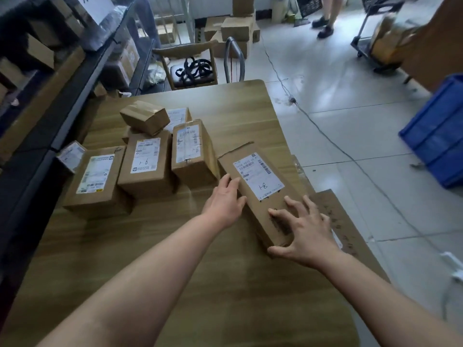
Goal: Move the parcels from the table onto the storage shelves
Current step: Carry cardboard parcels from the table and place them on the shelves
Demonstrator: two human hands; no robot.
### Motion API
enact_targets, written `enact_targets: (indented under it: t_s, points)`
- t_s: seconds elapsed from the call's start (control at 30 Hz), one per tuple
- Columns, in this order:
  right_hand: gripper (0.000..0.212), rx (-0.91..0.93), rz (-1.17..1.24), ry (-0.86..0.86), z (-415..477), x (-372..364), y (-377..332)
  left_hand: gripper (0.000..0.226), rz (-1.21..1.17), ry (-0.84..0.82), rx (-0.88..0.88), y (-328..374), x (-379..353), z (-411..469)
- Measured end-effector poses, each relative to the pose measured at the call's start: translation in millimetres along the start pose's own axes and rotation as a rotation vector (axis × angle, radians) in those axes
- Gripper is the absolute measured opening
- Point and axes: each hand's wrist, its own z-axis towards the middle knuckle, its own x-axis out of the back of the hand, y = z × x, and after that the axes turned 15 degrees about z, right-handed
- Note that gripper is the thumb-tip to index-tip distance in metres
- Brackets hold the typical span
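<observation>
Touching long parcel (pixel 258 176), axis running away-left, left hand (pixel 223 201) straight-fingered, right hand (pixel 308 234) splayed

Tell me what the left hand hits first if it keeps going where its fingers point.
The long box. The left hand has its fingers at that box's left side, angled into it. The box marked -6 sits just left of that line, though depth is hard to judge.

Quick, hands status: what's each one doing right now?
Left hand: open, fingers flat against the left side of the long parcel.
Right hand: open, fingers spread on its near end, thumb at the corner.
</observation>
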Motion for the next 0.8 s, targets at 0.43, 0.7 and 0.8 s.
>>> enact_targets:
  t_s: [0.43,0.7,0.8]
  points:
    - [0.099,-0.159,0.515,-0.090,26,33,15,0.086,-0.529,-0.169,0.256,44,-35,-47]
    - [0.111,-0.096,0.349,-0.157,22,36,33,0.078,-0.816,-0.198,0.340,67,-24,-69]
    - [0.097,-0.026,0.333,-0.187,14,32,45,0.077,-0.881,-0.210,0.409,73,-27,-79]
